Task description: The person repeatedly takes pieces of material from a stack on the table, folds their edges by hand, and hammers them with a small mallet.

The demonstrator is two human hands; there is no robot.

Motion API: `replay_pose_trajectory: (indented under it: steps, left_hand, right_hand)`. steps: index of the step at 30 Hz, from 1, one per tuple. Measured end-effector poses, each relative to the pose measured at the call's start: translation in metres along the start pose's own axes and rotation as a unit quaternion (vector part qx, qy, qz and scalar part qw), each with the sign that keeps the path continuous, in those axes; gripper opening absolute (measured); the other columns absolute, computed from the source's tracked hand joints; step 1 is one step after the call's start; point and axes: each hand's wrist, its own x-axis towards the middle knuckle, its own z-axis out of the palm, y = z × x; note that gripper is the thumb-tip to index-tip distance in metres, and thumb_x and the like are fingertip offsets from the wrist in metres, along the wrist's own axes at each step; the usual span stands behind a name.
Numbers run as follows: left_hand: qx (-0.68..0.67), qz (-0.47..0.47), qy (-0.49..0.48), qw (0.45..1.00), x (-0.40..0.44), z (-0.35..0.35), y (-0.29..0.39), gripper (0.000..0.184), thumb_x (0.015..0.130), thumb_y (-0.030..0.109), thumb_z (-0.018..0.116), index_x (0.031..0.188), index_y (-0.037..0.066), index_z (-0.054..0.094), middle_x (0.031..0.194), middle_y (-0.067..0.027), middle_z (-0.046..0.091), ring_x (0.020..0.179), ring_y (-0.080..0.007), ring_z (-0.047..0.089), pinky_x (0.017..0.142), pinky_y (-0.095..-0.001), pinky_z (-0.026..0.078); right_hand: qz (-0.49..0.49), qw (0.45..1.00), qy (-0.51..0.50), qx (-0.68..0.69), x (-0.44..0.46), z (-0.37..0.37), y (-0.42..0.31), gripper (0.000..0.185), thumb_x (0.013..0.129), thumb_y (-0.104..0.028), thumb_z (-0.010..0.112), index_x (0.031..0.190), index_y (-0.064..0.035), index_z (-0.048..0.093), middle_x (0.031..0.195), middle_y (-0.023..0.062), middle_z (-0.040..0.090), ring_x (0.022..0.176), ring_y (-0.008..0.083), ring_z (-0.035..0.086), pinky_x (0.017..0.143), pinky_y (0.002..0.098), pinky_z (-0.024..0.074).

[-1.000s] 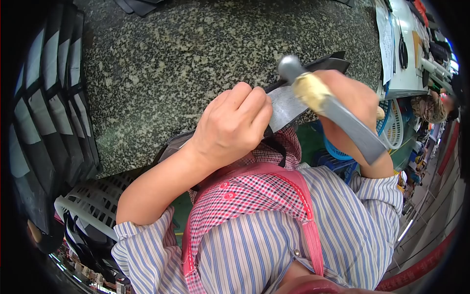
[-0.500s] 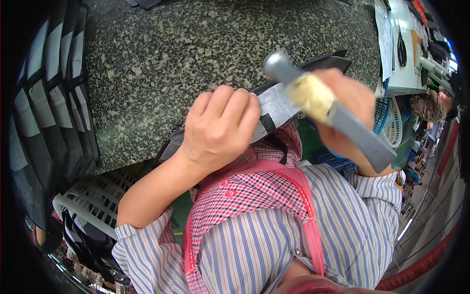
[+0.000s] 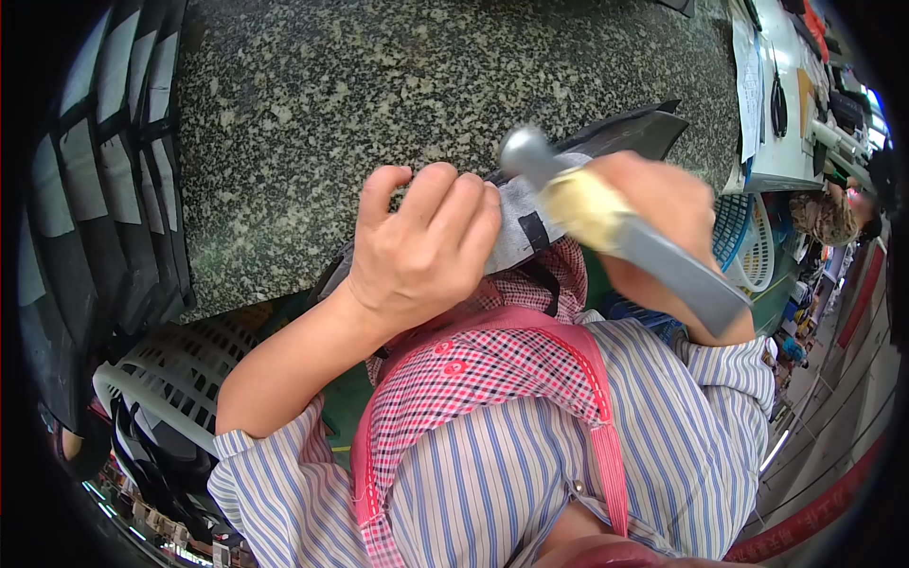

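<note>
A hammer [image 3: 592, 208], with yellow wrapping round its middle, is in my right hand [image 3: 658, 222], which is closed and slightly blurred. Its rounded metal end is over a dark strip with a grey patch [image 3: 516, 227] that lies along the edge of the speckled stone table [image 3: 312, 104]. My left hand [image 3: 426, 232] presses on the strip with curled fingers, its fingertips hidden under the hand. A small black mark shows on the grey patch, between the two hands.
Dark pieces with grey patches [image 3: 114, 180] stand stacked at the left. Below them is a white basket [image 3: 161, 388]. Papers [image 3: 748, 85] hang at the right, above blue and white baskets [image 3: 755, 246]. A person [image 3: 833, 213] is partly visible at the far right.
My left hand has moved left along the strip, uncovering more of the grey patch and a black mark. The hammer has shifted left, and its rounded end rose, then dropped a little.
</note>
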Motion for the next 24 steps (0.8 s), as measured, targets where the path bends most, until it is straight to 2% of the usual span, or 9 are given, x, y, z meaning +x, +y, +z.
replay_pose_trajectory:
  steps: [1, 5, 10, 13, 14, 18, 21, 23, 24]
  left_hand:
    - [-0.009, -0.003, -0.012, 1.0, -0.001, -0.002, -0.002, 0.019, 0.071, 0.012, 0.065, 0.09, 0.009, 0.066, 0.088, 0.0002, 0.061, 0.085, -0.0195, 0.057, 0.079, -0.0365, 0.037]
    - [-0.154, -0.107, -0.069, 0.98, -0.002, -0.013, -0.016, 0.019, 0.069, 0.013, 0.072, 0.087, 0.011, 0.067, 0.082, 0.0011, 0.059, 0.084, -0.0196, 0.056, 0.074, -0.0363, 0.039]
    - [-0.011, 0.024, 0.001, 1.0, -0.012, -0.007, -0.006, 0.023, 0.071, 0.013, 0.071, 0.092, 0.004, 0.068, 0.086, -0.0022, 0.061, 0.079, -0.0203, 0.057, 0.07, -0.0335, 0.041]
    - [0.013, 0.051, 0.029, 0.998, -0.015, -0.003, -0.005, 0.019, 0.071, 0.013, 0.064, 0.086, 0.002, 0.066, 0.082, -0.0024, 0.058, 0.076, -0.0167, 0.055, 0.068, -0.0306, 0.038]
    - [-0.026, 0.042, 0.014, 0.999, -0.015, -0.005, -0.01, 0.013, 0.073, 0.01, 0.065, 0.084, 0.004, 0.067, 0.08, -0.0023, 0.058, 0.073, -0.0175, 0.055, 0.063, -0.0297, 0.04]
    - [-0.218, -0.121, -0.098, 0.964, -0.011, -0.027, -0.023, 0.019, 0.07, 0.003, 0.074, 0.087, 0.004, 0.067, 0.08, -0.0062, 0.061, 0.074, -0.0235, 0.059, 0.061, -0.0339, 0.048]
    - [-0.229, -0.086, -0.082, 0.966, -0.008, -0.017, -0.024, 0.018, 0.07, 0.003, 0.074, 0.087, 0.004, 0.068, 0.079, -0.0058, 0.062, 0.073, -0.0229, 0.059, 0.061, -0.0343, 0.049]
    - [-0.209, -0.049, -0.035, 0.976, 0.004, 0.003, -0.019, 0.021, 0.069, 0.002, 0.07, 0.09, 0.003, 0.067, 0.081, -0.0064, 0.06, 0.072, -0.0228, 0.058, 0.06, -0.0329, 0.05]
    - [-0.199, -0.034, -0.015, 0.979, 0.012, 0.012, -0.016, 0.023, 0.068, 0.001, 0.069, 0.091, 0.003, 0.066, 0.082, -0.0066, 0.06, 0.072, -0.0227, 0.058, 0.059, -0.0324, 0.05]
  right_hand:
    - [-0.018, 0.999, -0.04, -0.016, 0.0, 0.014, 0.003, 0.024, 0.073, -0.016, 0.065, 0.088, -0.0068, 0.048, 0.067, 0.0083, 0.056, 0.058, 0.0278, 0.061, 0.05, 0.0367, 0.0467]
    - [0.0, 0.999, -0.043, -0.022, 0.0, 0.013, -0.001, 0.026, 0.071, -0.014, 0.067, 0.087, -0.0073, 0.047, 0.067, 0.0081, 0.056, 0.06, 0.0281, 0.061, 0.05, 0.0364, 0.0466]
    - [-0.027, 0.998, -0.018, -0.051, 0.006, 0.006, 0.001, 0.029, 0.07, -0.015, 0.069, 0.087, -0.0073, 0.047, 0.066, 0.0077, 0.054, 0.06, 0.0276, 0.061, 0.05, 0.0359, 0.0467]
    - [-0.044, 0.999, 0.028, 0.002, 0.005, 0.009, -0.007, 0.028, 0.07, -0.015, 0.068, 0.087, -0.0072, 0.047, 0.066, 0.0074, 0.054, 0.06, 0.0271, 0.061, 0.05, 0.036, 0.0467]
    - [-0.019, 0.999, -0.041, -0.008, 0.004, 0.013, -0.011, 0.026, 0.07, -0.015, 0.067, 0.086, -0.0074, 0.048, 0.067, 0.0078, 0.055, 0.059, 0.0274, 0.061, 0.049, 0.0371, 0.0468]
    - [-0.002, 0.998, -0.055, -0.009, 0.006, 0.017, -0.01, 0.026, 0.07, -0.015, 0.069, 0.085, -0.0085, 0.049, 0.068, 0.0084, 0.056, 0.06, 0.0283, 0.062, 0.05, 0.0364, 0.0476]
    - [-0.001, 0.998, -0.053, -0.017, 0.009, 0.008, -0.005, 0.027, 0.069, -0.012, 0.071, 0.085, -0.0087, 0.05, 0.068, 0.0086, 0.056, 0.061, 0.0286, 0.062, 0.051, 0.0353, 0.0477]
    - [-0.004, 0.995, -0.031, -0.09, 0.014, -0.01, 0.005, 0.025, 0.068, -0.009, 0.071, 0.087, -0.0072, 0.055, 0.072, 0.0092, 0.059, 0.062, 0.028, 0.063, 0.052, 0.0343, 0.0486]
    - [0.01, 0.996, 0.015, -0.09, 0.014, -0.02, 0.007, 0.024, 0.07, -0.008, 0.071, 0.09, -0.0061, 0.057, 0.075, 0.0088, 0.061, 0.063, 0.0268, 0.064, 0.053, 0.0331, 0.0493]
